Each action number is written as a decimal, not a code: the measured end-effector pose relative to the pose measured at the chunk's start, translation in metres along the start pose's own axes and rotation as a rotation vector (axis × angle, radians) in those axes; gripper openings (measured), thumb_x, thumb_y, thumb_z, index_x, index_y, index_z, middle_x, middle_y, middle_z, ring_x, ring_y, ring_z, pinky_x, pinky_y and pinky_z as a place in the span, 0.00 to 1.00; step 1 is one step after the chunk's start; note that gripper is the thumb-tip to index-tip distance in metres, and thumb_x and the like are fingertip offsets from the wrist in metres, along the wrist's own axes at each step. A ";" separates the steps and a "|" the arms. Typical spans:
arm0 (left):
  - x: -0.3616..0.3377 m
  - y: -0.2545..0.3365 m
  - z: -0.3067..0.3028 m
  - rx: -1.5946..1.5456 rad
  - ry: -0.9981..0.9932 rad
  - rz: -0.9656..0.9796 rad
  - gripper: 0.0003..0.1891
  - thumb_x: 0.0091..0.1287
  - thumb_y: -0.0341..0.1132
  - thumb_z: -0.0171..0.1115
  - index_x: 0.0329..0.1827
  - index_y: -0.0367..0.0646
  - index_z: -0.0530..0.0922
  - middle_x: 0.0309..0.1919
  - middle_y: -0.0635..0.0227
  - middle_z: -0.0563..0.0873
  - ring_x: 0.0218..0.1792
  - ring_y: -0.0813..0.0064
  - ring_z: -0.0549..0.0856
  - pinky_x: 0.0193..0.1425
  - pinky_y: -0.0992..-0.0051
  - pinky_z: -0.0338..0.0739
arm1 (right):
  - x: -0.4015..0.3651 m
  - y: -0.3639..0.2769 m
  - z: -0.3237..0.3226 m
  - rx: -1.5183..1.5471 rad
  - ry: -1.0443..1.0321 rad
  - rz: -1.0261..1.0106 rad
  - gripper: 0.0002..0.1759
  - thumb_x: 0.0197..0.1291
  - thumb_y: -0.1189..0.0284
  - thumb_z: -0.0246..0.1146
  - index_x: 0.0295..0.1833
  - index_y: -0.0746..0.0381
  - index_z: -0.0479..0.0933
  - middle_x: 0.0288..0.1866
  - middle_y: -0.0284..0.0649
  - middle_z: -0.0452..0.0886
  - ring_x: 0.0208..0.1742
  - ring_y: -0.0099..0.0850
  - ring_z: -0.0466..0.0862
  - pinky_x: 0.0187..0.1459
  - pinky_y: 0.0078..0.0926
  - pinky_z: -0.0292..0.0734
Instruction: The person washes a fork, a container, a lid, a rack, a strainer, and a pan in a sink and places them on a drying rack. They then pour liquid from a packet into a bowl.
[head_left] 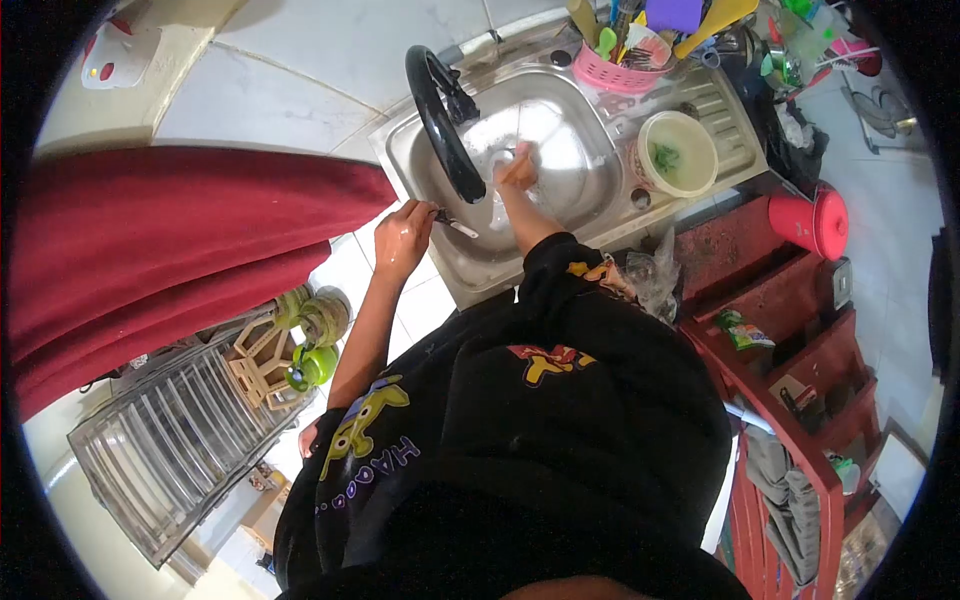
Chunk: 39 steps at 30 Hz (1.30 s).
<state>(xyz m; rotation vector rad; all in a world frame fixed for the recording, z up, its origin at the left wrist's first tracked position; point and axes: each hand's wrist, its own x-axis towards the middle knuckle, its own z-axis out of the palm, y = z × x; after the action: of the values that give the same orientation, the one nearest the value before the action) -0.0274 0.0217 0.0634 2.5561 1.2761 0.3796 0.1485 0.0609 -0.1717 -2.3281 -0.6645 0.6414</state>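
Observation:
In the head view my left hand [402,240] is at the sink's left front edge, wet and closed around the dark handle of what looks like a small knife [458,227]. Its short pale blade points right over the basin. My right hand [517,170] reaches down into the steel sink [590,190], near the drain, with fingers apart and nothing visible in them; part of the fingers is hard to make out. A black curved faucet [430,110] arches over the basin between the hands.
Right of the basin stands a pale tub [680,150] with green leaves in water. Behind it is a pink basket [615,70] of utensils. A red curtain [190,230] hangs at left, and a red rack [800,320] with a red lidded pail [812,222] stands at right.

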 end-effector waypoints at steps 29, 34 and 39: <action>-0.029 -0.010 -0.004 -0.086 0.031 -0.047 0.03 0.55 0.31 0.61 0.31 0.45 0.78 0.27 0.69 0.80 0.26 0.65 0.81 0.28 0.70 0.75 | -0.002 -0.004 0.022 -0.280 -0.275 -0.560 0.24 0.43 0.66 0.66 0.47 0.58 0.67 0.48 0.43 0.71 0.52 0.40 0.71 0.52 0.37 0.66; -0.027 -0.004 -0.006 -0.105 0.035 0.005 0.02 0.55 0.30 0.60 0.31 0.45 0.78 0.27 0.69 0.80 0.26 0.64 0.81 0.28 0.70 0.75 | -0.018 0.019 0.036 -0.165 -0.164 -0.480 0.26 0.45 0.67 0.64 0.51 0.59 0.65 0.45 0.45 0.75 0.50 0.42 0.75 0.48 0.39 0.70; -0.027 -0.008 -0.004 -0.139 -0.001 -0.011 0.02 0.55 0.30 0.60 0.31 0.45 0.78 0.28 0.69 0.80 0.27 0.64 0.81 0.29 0.70 0.75 | -0.032 0.021 0.013 -0.024 -0.207 -0.335 0.24 0.48 0.66 0.61 0.52 0.61 0.66 0.43 0.48 0.77 0.48 0.46 0.76 0.49 0.39 0.71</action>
<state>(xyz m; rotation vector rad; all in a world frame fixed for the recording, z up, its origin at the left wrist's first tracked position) -0.0499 0.0049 0.0609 2.4331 1.2179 0.4485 0.1231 0.0334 -0.1865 -2.1184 -1.1336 0.7238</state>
